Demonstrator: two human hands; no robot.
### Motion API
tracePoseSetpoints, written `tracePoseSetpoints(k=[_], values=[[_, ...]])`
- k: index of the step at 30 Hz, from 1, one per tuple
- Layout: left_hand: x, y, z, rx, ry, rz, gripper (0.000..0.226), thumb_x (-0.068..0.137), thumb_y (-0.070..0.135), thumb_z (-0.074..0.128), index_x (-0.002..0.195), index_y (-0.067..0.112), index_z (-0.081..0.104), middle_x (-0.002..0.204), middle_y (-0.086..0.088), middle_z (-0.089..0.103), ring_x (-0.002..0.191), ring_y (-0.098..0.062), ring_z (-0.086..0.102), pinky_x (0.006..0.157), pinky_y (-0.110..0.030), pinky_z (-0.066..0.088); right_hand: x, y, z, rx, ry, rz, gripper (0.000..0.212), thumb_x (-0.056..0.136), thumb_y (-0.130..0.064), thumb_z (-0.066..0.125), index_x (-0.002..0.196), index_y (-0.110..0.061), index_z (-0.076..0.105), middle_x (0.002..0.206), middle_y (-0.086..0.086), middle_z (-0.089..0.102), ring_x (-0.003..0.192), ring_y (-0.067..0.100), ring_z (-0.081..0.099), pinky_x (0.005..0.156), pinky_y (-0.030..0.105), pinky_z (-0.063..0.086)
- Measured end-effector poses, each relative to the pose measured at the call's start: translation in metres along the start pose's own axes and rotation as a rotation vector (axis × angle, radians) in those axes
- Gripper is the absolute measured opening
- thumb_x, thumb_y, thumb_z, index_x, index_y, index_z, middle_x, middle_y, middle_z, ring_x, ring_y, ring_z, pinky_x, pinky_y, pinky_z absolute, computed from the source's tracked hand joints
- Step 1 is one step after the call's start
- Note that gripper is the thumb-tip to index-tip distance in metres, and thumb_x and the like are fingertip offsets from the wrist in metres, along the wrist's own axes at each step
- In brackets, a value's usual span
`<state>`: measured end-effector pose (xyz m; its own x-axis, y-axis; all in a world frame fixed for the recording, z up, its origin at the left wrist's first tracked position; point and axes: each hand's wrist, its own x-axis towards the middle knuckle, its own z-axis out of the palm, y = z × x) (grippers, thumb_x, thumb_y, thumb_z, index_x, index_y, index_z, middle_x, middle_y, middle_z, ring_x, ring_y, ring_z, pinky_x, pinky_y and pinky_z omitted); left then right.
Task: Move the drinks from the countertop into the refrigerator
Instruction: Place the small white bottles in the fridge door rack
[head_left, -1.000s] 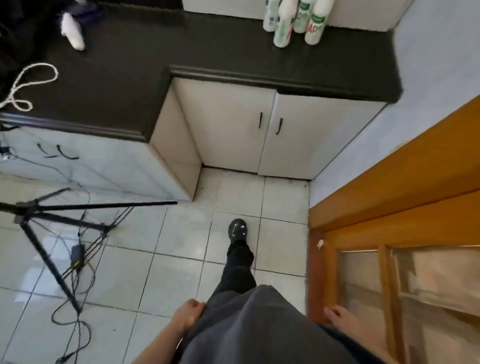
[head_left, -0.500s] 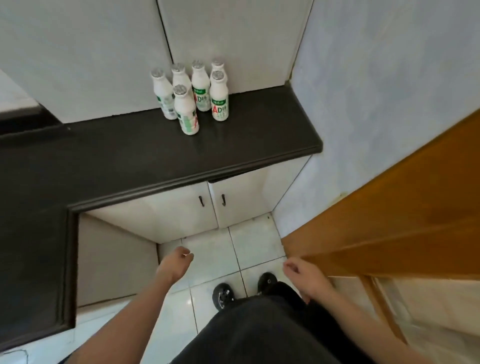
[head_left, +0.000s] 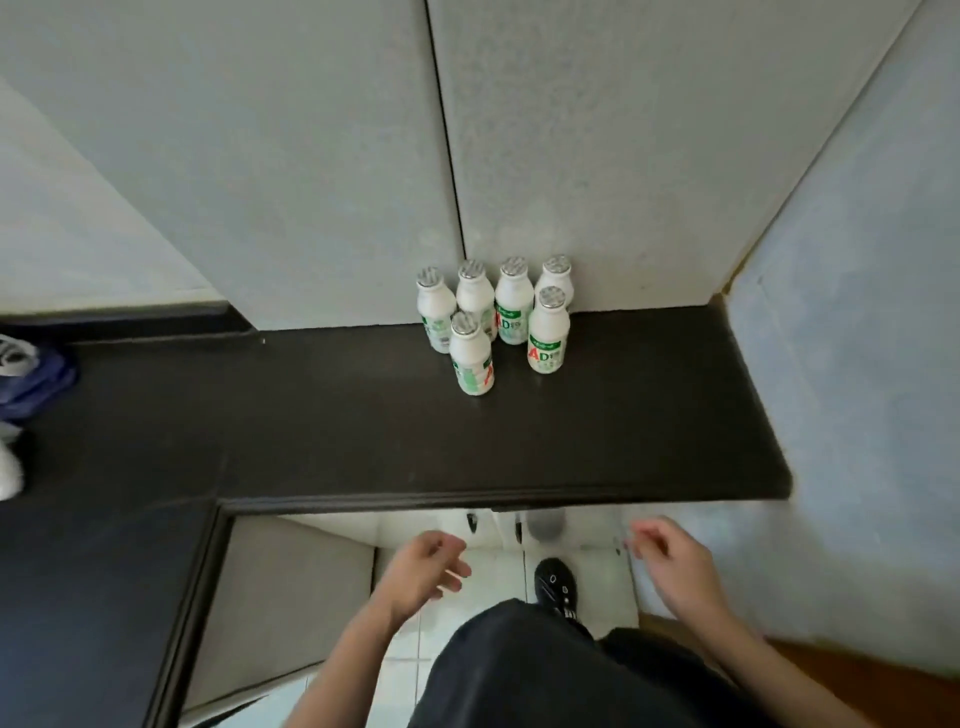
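Observation:
Several small white drink bottles with silver foil caps and green-and-red labels stand upright in a cluster on the black countertop, close to the back wall. One bottle stands nearest to me, with another to its right. My left hand and my right hand hover below the counter's front edge, both empty with loosely curled fingers. No refrigerator is in view.
The countertop turns an L-corner down the left side. A blue and white bundle lies at its far left. White cabinet doors sit beneath the counter. A wall bounds the right; a wooden door is lower right.
I have stepped up to the counter and my view has lifted, so the bottles sit nearer and more central. Both hands have risen from my sides toward the counter edge.

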<state>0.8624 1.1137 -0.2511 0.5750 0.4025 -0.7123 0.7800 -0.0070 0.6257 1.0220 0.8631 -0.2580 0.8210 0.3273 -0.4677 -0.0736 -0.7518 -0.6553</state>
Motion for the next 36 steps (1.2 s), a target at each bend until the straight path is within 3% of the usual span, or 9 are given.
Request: tracePoseSetpoints(k=[4, 6, 9, 12, 15, 17, 20, 26, 36], values=[[0.022, 0.082, -0.031, -0.168, 0.198, 0.169, 0.014, 0.097, 0.027, 0.051, 0.093, 0.020, 0.062, 0.077, 0.001, 0.068, 0.057, -0.007, 0.057, 0.056, -0.020, 0.045, 0.061, -0.082, -0.016, 0.089, 0.102, -0.270, 0.023, 0.091, -0.013, 0.057, 0.098, -0.035, 0.056, 0.091, -0.020, 0.060, 0.087, -0.008, 0.056, 0.066, 0.008, 0.039], [0.029, 0.109, -0.038, -0.172, 0.400, 0.285, 0.008, 0.094, 0.027, 0.054, 0.098, 0.026, 0.061, 0.086, 0.007, 0.067, 0.067, -0.003, 0.060, 0.062, -0.015, 0.045, 0.083, -0.116, -0.021, 0.111, 0.138, -0.365, 0.024, 0.091, -0.012, 0.057, 0.105, -0.031, 0.057, 0.095, -0.020, 0.060, 0.090, -0.007, 0.057, 0.068, 0.006, 0.040], [0.035, 0.138, -0.039, -0.094, 0.601, 0.439, 0.031, 0.091, 0.027, 0.059, 0.121, 0.027, 0.052, 0.108, 0.016, 0.055, 0.092, 0.000, 0.056, 0.074, -0.011, 0.042, 0.103, -0.151, -0.026, 0.111, 0.202, -0.448, 0.030, 0.090, -0.014, 0.058, 0.119, -0.020, 0.055, 0.109, -0.010, 0.059, 0.096, 0.002, 0.056, 0.080, 0.016, 0.044], [0.049, 0.160, -0.041, -0.017, 0.590, 0.561, 0.045, 0.093, 0.030, 0.056, 0.136, 0.026, 0.044, 0.126, 0.013, 0.044, 0.105, 0.001, 0.050, 0.086, -0.015, 0.042, 0.118, -0.178, -0.030, 0.072, 0.248, -0.497, 0.039, 0.089, -0.021, 0.060, 0.127, -0.017, 0.050, 0.122, -0.004, 0.054, 0.109, 0.009, 0.053, 0.090, 0.030, 0.048], [0.065, 0.178, -0.040, 0.103, 0.520, 0.622, 0.050, 0.094, 0.029, 0.054, 0.142, 0.024, 0.040, 0.136, 0.009, 0.043, 0.123, -0.001, 0.039, 0.098, -0.018, 0.032, 0.132, -0.196, -0.029, -0.011, 0.231, -0.524, 0.045, 0.090, -0.027, 0.059, 0.131, -0.016, 0.046, 0.129, 0.000, 0.051, 0.119, 0.013, 0.049, 0.097, 0.029, 0.043], [0.071, 0.183, -0.037, 0.099, 0.510, 0.621, 0.047, 0.094, 0.027, 0.055, 0.139, 0.023, 0.042, 0.132, 0.011, 0.048, 0.120, 0.001, 0.041, 0.095, -0.015, 0.031, 0.138, -0.203, -0.027, -0.049, 0.208, -0.507, 0.046, 0.089, -0.025, 0.060, 0.132, -0.014, 0.046, 0.129, 0.001, 0.052, 0.120, 0.016, 0.049, 0.096, 0.027, 0.040], [0.073, 0.181, -0.032, 0.034, 0.507, 0.596, 0.036, 0.094, 0.030, 0.055, 0.129, 0.029, 0.045, 0.112, 0.008, 0.061, 0.098, -0.001, 0.057, 0.076, -0.011, 0.041, 0.143, -0.205, -0.022, -0.086, 0.228, -0.540, 0.042, 0.088, -0.026, 0.061, 0.126, -0.012, 0.050, 0.120, 0.001, 0.055, 0.114, 0.017, 0.052, 0.091, 0.025, 0.041], [0.067, 0.166, -0.031, 0.028, 0.557, 0.600, 0.039, 0.094, 0.031, 0.053, 0.131, 0.026, 0.045, 0.122, 0.005, 0.058, 0.112, -0.013, 0.055, 0.094, -0.037, 0.048, 0.144, -0.194, -0.018, -0.102, 0.281, -0.627, 0.032, 0.088, -0.031, 0.060, 0.112, -0.011, 0.056, 0.107, 0.000, 0.057, 0.104, 0.017, 0.053, 0.084, 0.026, 0.044], [0.054, 0.144, -0.022, -0.165, 0.678, 0.571, 0.030, 0.092, 0.028, 0.058, 0.119, 0.039, 0.050, 0.107, 0.021, 0.059, 0.098, -0.006, 0.060, 0.086, -0.039, 0.053, 0.142, -0.182, -0.015, -0.041, 0.202, -0.730, 0.033, 0.088, -0.025, 0.060, 0.116, -0.006, 0.056, 0.110, 0.004, 0.058, 0.104, 0.019, 0.054, 0.086, 0.037, 0.050]])
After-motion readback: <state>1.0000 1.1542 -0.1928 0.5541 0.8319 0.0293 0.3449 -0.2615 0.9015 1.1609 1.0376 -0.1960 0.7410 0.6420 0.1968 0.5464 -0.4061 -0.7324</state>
